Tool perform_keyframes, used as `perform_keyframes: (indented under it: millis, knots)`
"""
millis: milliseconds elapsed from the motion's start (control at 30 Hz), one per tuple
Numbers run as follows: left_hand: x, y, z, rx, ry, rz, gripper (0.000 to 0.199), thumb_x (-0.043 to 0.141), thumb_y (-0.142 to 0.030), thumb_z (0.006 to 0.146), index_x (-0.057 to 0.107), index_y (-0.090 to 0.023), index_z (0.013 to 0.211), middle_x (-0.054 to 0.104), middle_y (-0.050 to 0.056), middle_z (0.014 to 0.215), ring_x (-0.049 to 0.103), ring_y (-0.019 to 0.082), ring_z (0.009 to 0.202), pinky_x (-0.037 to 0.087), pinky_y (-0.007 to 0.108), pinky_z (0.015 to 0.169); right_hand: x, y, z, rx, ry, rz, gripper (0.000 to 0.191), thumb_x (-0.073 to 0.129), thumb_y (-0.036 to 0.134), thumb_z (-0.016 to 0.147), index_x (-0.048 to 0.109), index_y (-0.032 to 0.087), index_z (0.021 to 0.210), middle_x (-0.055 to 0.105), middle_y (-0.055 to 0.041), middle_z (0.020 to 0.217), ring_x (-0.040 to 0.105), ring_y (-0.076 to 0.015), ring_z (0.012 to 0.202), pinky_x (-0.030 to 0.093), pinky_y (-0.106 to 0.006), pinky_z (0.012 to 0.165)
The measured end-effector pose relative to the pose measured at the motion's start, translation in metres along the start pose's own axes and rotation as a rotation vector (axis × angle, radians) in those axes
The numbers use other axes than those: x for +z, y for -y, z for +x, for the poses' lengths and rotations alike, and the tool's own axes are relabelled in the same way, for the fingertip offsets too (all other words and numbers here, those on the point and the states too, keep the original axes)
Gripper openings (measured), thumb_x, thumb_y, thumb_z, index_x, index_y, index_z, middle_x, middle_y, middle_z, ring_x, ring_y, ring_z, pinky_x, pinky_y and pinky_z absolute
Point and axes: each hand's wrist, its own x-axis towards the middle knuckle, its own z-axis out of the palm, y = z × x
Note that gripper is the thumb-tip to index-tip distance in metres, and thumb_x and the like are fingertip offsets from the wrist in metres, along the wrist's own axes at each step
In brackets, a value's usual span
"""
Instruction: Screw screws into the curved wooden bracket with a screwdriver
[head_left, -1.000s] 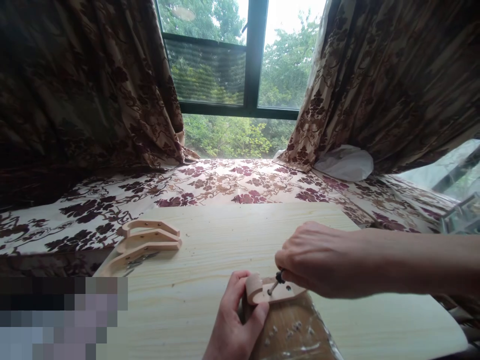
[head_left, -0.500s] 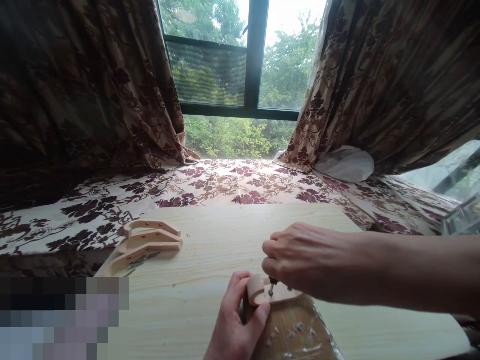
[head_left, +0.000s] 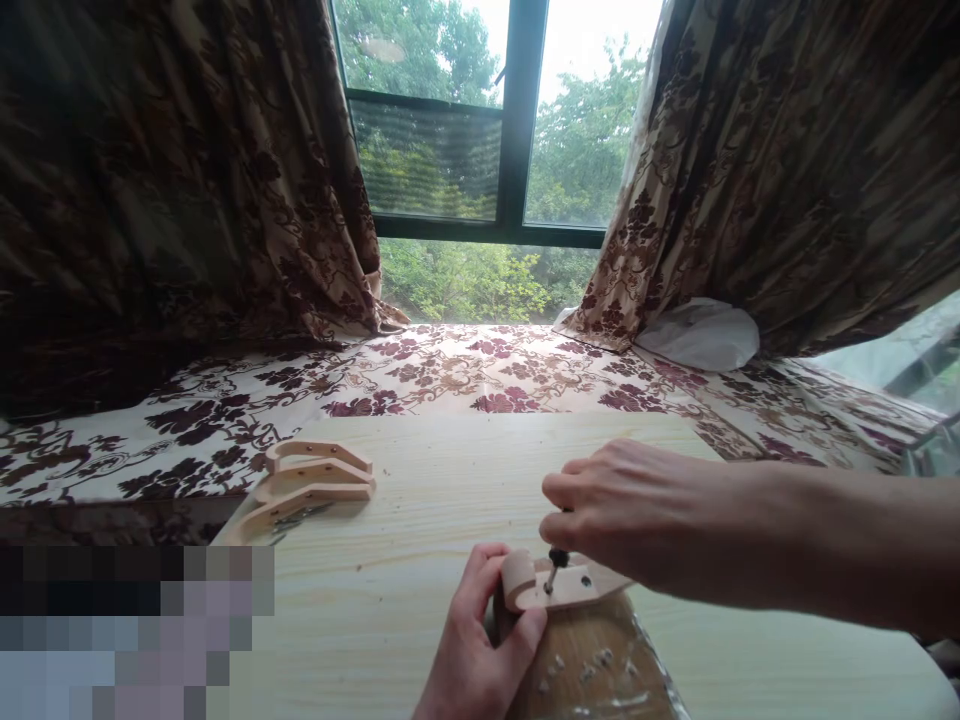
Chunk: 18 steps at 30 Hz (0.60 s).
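Observation:
My left hand [head_left: 484, 635] grips the curled end of a pale wooden hook [head_left: 568, 587], fingers behind it and thumb in front. The hook lies on a brown, film-wrapped block [head_left: 574, 640]. Above it my right hand [head_left: 600, 508] is closed around a screwdriver [head_left: 557, 562], its handle mostly hidden in the fist. The tool leans slightly, its tip at a hole near the curl. A second, dark hole shows farther right along the hook. Small light bits [head_left: 600, 660], too small to name, lie on the block.
Several similar wooden hooks [head_left: 322, 478] stand together at the left of the pale wood table [head_left: 420, 610], with thin metal pieces [head_left: 296, 520] by them. Beyond lies a flowered cloth [head_left: 450, 370] below the window. A white bag [head_left: 701, 335] rests at the right curtain.
The screwdriver leans more now, and my right hand has shifted a little off the hook, so its second hole shows more clearly. The whole view has shifted slightly. Both hands keep their holds.

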Motion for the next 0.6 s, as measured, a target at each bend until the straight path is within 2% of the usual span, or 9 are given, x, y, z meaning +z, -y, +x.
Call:
perform_keyframes:
  millis: [67,167,300,433,500,600]
  knots:
    - [0.0,0.0,0.0,-0.001,0.007,0.008,0.015,0.057,-0.032,0.08,0.061,-0.021,0.089,0.053,0.005,0.1,0.054,0.021,0.096,0.042,0.028,0.088,0.001,0.001,0.001,-0.038,-0.014,-0.008,0.011,0.054,0.006,0.079,0.059,0.016,0.078,0.058,-0.0029,0.073,0.047,-0.0131,0.055,0.021,-0.029,0.045]
    - [0.0,0.001,0.001,-0.008,0.008,0.016,0.014,0.057,-0.032,0.081,0.06,-0.021,0.09,0.054,0.004,0.099,0.054,0.02,0.094,0.042,0.028,0.086,0.002,0.0,0.003,-0.022,0.016,0.018,0.012,0.052,0.005,0.079,0.059,0.015,0.077,0.059,-0.0038,0.072,0.048,-0.0135,0.057,0.023,-0.028,0.046]
    - [-0.001,0.003,0.001,-0.011,0.026,0.007,0.015,0.057,-0.032,0.081,0.061,-0.021,0.091,0.054,0.004,0.101,0.054,0.02,0.096,0.042,0.027,0.087,0.008,-0.007,0.003,0.136,0.083,0.094,0.014,0.048,0.009,0.083,0.06,0.016,0.08,0.062,-0.0048,0.072,0.052,-0.0143,0.058,0.024,-0.027,0.048]
    - [-0.001,0.004,0.001,-0.016,0.025,0.004,0.017,0.057,-0.034,0.081,0.06,-0.021,0.09,0.053,0.005,0.101,0.054,0.021,0.097,0.042,0.027,0.087,0.011,-0.007,-0.001,0.276,0.082,0.098,0.017,0.046,0.017,0.086,0.06,0.018,0.078,0.064,-0.0044,0.069,0.051,-0.0145,0.054,0.019,-0.027,0.046]
    - [-0.001,0.004,0.001,-0.015,0.02,0.009,0.017,0.058,-0.034,0.08,0.061,-0.021,0.091,0.053,0.005,0.103,0.054,0.021,0.097,0.041,0.027,0.088,0.009,-0.003,-0.002,0.261,0.09,0.071,0.015,0.047,0.017,0.085,0.059,0.017,0.076,0.064,-0.004,0.068,0.049,-0.0134,0.05,0.016,-0.028,0.045]
    - [-0.001,0.003,0.0,-0.009,0.016,0.01,0.018,0.058,-0.033,0.08,0.062,-0.021,0.092,0.053,0.004,0.103,0.054,0.021,0.097,0.041,0.028,0.089,0.004,0.002,-0.002,0.182,0.03,0.031,0.008,0.05,0.013,0.083,0.057,0.017,0.079,0.062,-0.0022,0.068,0.046,-0.0122,0.048,0.016,-0.028,0.044]
